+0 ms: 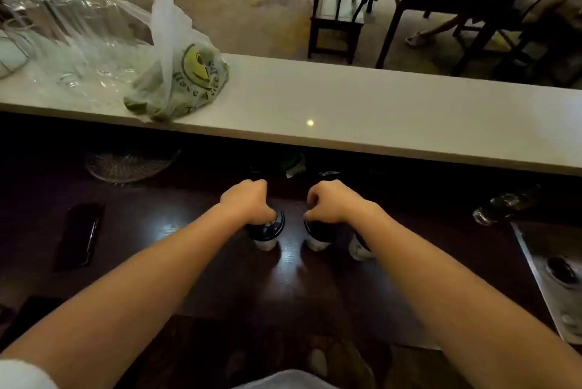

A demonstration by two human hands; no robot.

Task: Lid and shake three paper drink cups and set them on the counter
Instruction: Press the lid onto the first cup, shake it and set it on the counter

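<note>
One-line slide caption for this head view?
Left hand and right hand press dark lids onto two paper cups.

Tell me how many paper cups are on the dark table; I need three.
3: left cup under the left hand, middle cup under the right hand, third cup partly hidden behind the right forearm.

Dim, soft-focus wide-angle view; the long pale stone counter (pixel 378 111) bows toward the frame edges. Overhead light glares on the dark glossy wooden worktop (pixel 163 228) left of and below the fingers; shadow fills the recess beyond them.
</note>
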